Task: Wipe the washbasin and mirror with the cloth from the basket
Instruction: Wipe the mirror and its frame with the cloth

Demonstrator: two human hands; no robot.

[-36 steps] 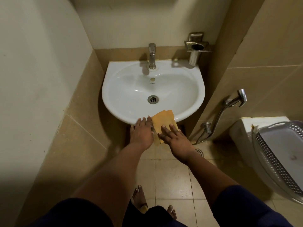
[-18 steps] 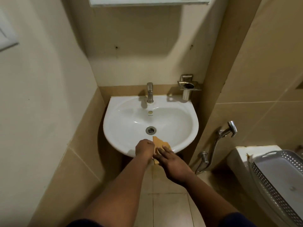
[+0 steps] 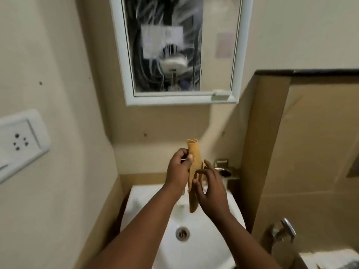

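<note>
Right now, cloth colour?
Orange-tan cloth, plain, held by both hands; head view.

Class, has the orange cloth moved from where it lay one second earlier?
Yes. The orange cloth has left the white washbasin's front rim; both hands now hold it up above the basin.

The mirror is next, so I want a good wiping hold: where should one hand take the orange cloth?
Judging by its pose, grip the cloth at its middle, coming from the right side. It hangs upright and loosely folded between the left hand and right hand, so a mid-length grip bunches it into a pad for the mirror.
</note>
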